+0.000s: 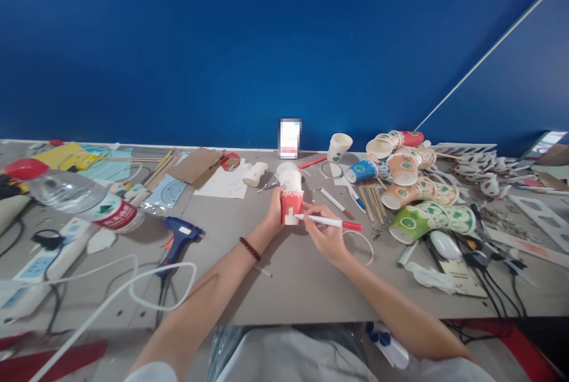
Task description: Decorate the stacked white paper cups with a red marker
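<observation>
- Marker (331,222) with white barrel and red end is pinched between the thumb and the fingers of the right hand (326,234); its tip points left, at the red cup (292,199).
- Red cup is in the middle of the table (302,290), in front of the person; the left hand (273,216) is curled against its left side, with most fingers hidden behind.
- Tip is at the pale patch on the cup's lower wall; it is not possible to tell whether it touches.
- White cup (290,176) shows directly above the red one; whether they are joined or only one behind the other, one cannot tell.
- For a clean line, the left grip should be firm but gentle, because a paper wall probably dents easily.
- It would help to rest the right forearm on the table, press lightly, and turn the cup rather than twist the wrist.
- Fingers are better kept away from fresh ink, which may smear.
- Glue gun (178,243) lies on the left, and several patterned cups (409,225) lie on the right, well apart from the hands.
</observation>
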`<state>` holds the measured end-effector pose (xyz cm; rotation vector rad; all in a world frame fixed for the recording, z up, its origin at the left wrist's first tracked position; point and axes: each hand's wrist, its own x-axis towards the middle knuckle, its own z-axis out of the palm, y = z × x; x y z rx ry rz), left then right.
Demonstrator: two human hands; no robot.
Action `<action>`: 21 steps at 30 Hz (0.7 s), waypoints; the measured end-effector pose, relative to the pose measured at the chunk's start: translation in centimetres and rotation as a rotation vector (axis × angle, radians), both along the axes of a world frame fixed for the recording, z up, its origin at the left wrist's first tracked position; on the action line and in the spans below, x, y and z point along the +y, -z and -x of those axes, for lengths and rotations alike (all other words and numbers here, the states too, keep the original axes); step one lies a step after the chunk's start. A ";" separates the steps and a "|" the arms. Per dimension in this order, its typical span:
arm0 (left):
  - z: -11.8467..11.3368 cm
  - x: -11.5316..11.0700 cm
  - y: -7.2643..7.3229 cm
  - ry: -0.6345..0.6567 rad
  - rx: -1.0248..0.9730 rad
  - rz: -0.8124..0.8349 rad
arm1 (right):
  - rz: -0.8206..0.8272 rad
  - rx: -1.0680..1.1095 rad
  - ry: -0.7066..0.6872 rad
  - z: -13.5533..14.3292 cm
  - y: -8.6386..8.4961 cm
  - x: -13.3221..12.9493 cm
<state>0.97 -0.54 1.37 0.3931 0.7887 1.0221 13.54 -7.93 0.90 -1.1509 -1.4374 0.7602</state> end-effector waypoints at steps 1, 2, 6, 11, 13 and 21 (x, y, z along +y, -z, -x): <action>0.0 0.0 0.0 0.004 0.001 -0.003 | 0.004 -0.006 0.010 0.0 0.0 0.0; 0.0 0.0 0.0 0.009 0.002 -0.011 | 0.008 -0.013 0.024 0.0 0.1 0.0; 0.0 -0.1 0.1 0.015 -0.002 -0.025 | 0.027 -0.022 0.046 0.1 0.1 0.1; 0.0 0.1 0.1 -0.017 0.015 0.003 | 0.017 0.012 0.006 0.1 0.0 0.0; 0.0 0.1 0.2 -0.013 0.008 -0.009 | 0.012 0.009 0.011 0.1 0.0 0.0; 0.1 -0.1 0.3 0.029 -0.012 -0.040 | 0.024 0.009 0.018 0.1 0.2 0.0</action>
